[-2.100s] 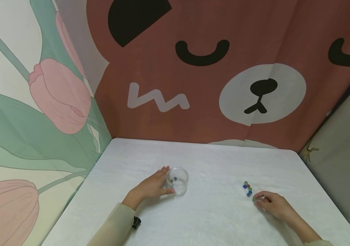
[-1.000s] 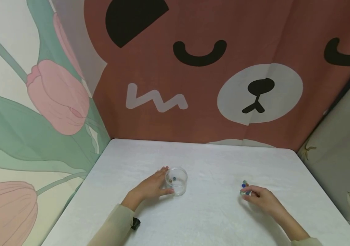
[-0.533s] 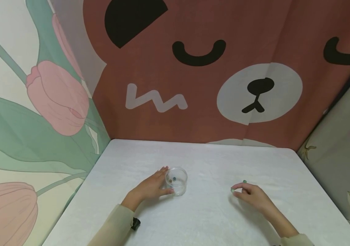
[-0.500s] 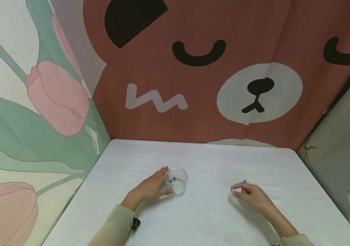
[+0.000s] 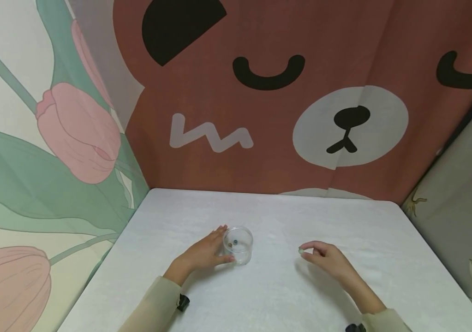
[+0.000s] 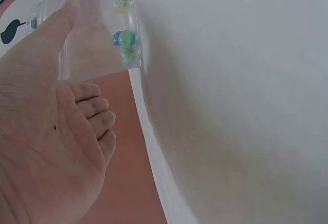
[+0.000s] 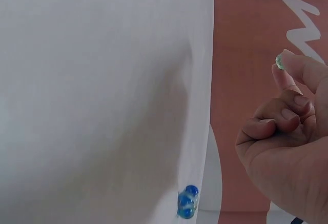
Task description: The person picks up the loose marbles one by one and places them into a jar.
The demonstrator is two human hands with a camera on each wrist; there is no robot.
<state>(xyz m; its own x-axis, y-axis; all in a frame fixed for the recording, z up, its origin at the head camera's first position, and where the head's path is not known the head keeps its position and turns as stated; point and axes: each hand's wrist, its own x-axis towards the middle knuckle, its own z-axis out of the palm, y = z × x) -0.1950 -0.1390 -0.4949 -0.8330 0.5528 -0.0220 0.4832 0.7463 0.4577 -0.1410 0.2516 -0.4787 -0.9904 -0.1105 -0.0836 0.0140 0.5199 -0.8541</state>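
A clear plastic jar [image 5: 241,254] stands upright on the white-covered table, with several glass marbles [image 6: 127,38] at its bottom. My left hand [image 5: 202,251] holds the jar from its left side, the thumb in front and the other fingers reaching behind. To the right, above the cloth, my right hand [image 5: 330,262] pinches one pale green marble [image 7: 280,62] between thumb and index finger, the remaining fingers curled in. More marbles, mainly blue [image 7: 187,201], lie grouped on the table in the right wrist view; from the head view the right hand hides them.
The white table [image 5: 269,299] ends at a reddish-brown curtain [image 5: 215,170] with a bear print behind. A tulip-print curtain [image 5: 78,133] hangs at the left, and a pale one [image 5: 460,184] at the right. Black wrist cameras [image 5: 183,302] sit near both sleeves.
My right hand has picked up the green marble and carried it left past the marble group, toward the jar. My left hand has stayed on the jar.
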